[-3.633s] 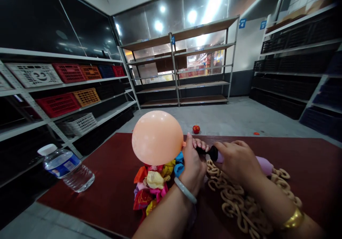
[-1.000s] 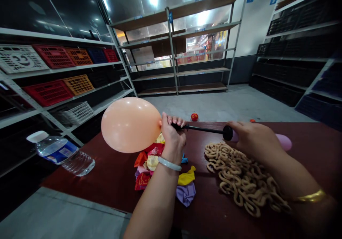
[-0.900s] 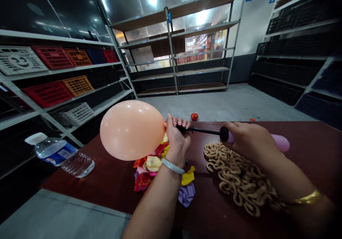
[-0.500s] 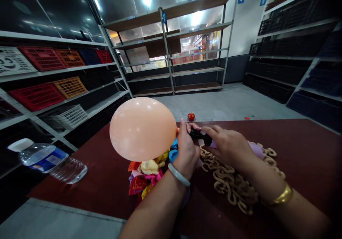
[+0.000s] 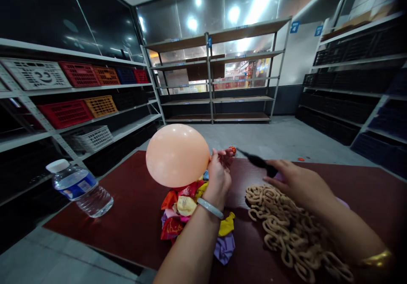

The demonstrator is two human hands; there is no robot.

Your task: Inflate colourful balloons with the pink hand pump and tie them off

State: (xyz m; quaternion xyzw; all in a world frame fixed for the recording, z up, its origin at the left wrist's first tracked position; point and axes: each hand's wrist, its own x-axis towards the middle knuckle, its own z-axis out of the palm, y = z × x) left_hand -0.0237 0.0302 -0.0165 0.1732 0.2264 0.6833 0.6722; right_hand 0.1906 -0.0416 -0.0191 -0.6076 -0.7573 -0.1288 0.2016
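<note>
An inflated peach balloon (image 5: 178,154) floats out to the left of my left hand (image 5: 220,174), whose fingers are pinched at its neck. My right hand (image 5: 294,184) grips a hand balloon pump (image 5: 259,163) with a black tapered nozzle; bits of its light purple body show around the hand. The nozzle tip points left and stands apart from the balloon. Below my left forearm lie deflated balloons (image 5: 187,205) in red, yellow, cream, purple and other colours. A heap of tangled beige cord-like strands (image 5: 280,224) lies beneath my right hand.
A water bottle (image 5: 82,188) stands on the left of the dark red table (image 5: 127,216). Beyond its far edge, a small red ball-like object (image 5: 233,150) is partly behind my left fingertips. Metal shelves (image 5: 210,80) stand behind; plastic crates (image 5: 79,74) fill the left rack.
The pump's nozzle has come away from the balloon's neck as my right hand moved right. My left hand keeps the balloon. The camera view has tilted up somewhat.
</note>
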